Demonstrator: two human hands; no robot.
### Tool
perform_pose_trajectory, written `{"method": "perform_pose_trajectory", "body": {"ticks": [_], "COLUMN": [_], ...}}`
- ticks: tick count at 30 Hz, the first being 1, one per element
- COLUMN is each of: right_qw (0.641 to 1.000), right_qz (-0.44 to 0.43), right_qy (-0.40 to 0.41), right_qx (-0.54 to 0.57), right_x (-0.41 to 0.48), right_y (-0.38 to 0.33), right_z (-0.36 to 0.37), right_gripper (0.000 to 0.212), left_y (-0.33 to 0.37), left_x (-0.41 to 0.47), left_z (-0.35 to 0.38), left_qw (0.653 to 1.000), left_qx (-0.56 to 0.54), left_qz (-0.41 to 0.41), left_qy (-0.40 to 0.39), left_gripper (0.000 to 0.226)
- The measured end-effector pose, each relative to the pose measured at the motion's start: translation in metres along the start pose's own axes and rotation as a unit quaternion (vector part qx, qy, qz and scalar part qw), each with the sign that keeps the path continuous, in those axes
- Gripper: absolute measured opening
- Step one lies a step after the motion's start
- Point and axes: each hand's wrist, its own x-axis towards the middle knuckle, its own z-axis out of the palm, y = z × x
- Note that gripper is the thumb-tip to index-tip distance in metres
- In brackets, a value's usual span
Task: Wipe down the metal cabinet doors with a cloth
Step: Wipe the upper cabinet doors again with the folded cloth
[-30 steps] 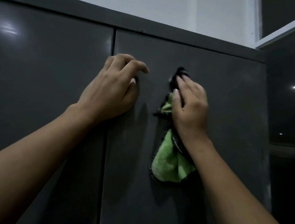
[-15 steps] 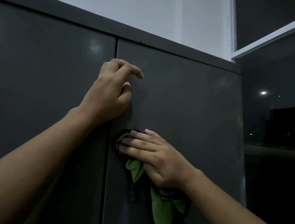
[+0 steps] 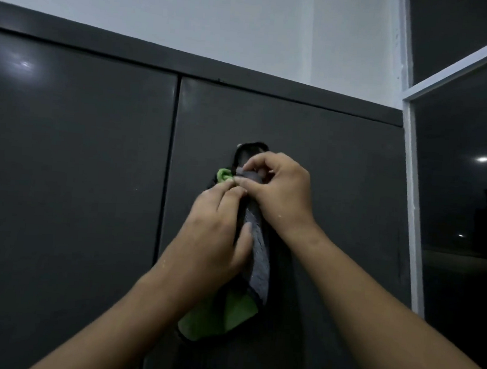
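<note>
A dark grey metal cabinet fills the view, with a left door [image 3: 70, 185] and a right door [image 3: 339, 168] split by a vertical seam. In front of the right door hangs a green and grey cloth [image 3: 255, 261] with a dark hem. My left hand [image 3: 218, 234] grips the cloth from the left, fingers curled round its upper part and thumb on its grey side. My right hand [image 3: 279, 190] pinches the top of the cloth from the right. The two hands touch at the fingertips. The green lower end [image 3: 217, 316] hangs below my left wrist.
A white wall [image 3: 220, 22] rises above the cabinet top. To the right stands a white-framed dark glass panel [image 3: 462, 201] with light reflections, its frame [image 3: 410, 197] close to the cabinet's right edge.
My left hand left the door seam and took hold of the cloth. My right hand lifted the cloth up from low by the seam and changed from pressing it flat to pinching it.
</note>
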Motion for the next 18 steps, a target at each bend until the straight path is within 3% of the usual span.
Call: {"method": "perform_pose_trajectory", "body": {"ticks": [5, 9, 13, 15, 18], "right_qw": [0.984, 0.951, 0.95, 0.947, 0.954], "right_qz": [0.057, 0.029, -0.127, -0.134, -0.147], "right_qy": [-0.14, -0.287, -0.267, -0.247, -0.183], "right_qx": [0.091, 0.108, -0.102, -0.158, -0.187], "right_x": [0.022, 0.046, 0.068, 0.079, 0.091], "right_y": [0.001, 0.009, 0.022, 0.032, 0.059], "right_z": [-0.019, -0.056, -0.097, -0.115, -0.141], "right_gripper": [0.005, 0.032, 0.035, 0.038, 0.041], "left_y": [0.024, 0.028, 0.01, -0.006, -0.018], "left_x": [0.009, 0.022, 0.057, 0.074, 0.1], "left_z": [0.016, 0.028, 0.013, -0.001, -0.015], "left_qw": [0.997, 0.984, 0.961, 0.947, 0.942], "left_qx": [0.045, 0.146, 0.234, 0.275, 0.251], "left_qz": [-0.062, -0.098, -0.124, -0.129, -0.158], "left_qy": [0.015, 0.014, 0.079, 0.105, 0.158], "left_gripper": [0.068, 0.076, 0.065, 0.067, 0.058]}}
